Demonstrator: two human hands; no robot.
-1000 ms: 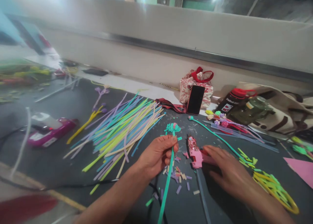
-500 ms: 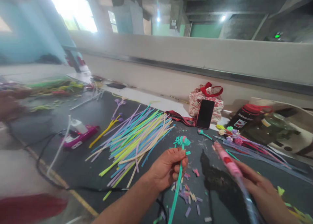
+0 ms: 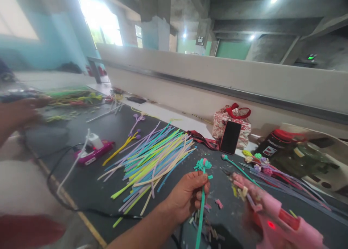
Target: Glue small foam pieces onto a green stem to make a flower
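Note:
My left hand [image 3: 187, 193] pinches the green stem of a pipe-cleaner flower [image 3: 203, 164], upright below its turquoise petals and pink centre. At the lower right is a pink glue gun [image 3: 272, 205], its nozzle towards the upper left and a red light on its side. Pale and yellow scraps cling near its front. Of my right hand [image 3: 251, 217] only a blurred patch, apparently fingers, shows under the gun; the rest is hidden. Short cut pieces [image 3: 208, 227] lie below the flower. Left of my hand spreads a pile of coloured pipe cleaners [image 3: 154, 162].
A purple power strip [image 3: 95, 153] with cables lies at left. Behind are a phone [image 3: 230, 137] against a patterned bag [image 3: 219, 120], a dark bottle [image 3: 272, 144] and finished pipe-cleaner flowers [image 3: 263, 164]. Another person's hand [image 3: 24, 111] is at far left.
The glue gun has turned from nearly upright to slanting sideways and comes lower right; my right hand has become mostly hidden. My left hand still holds the flower. The view has tilted upward slightly.

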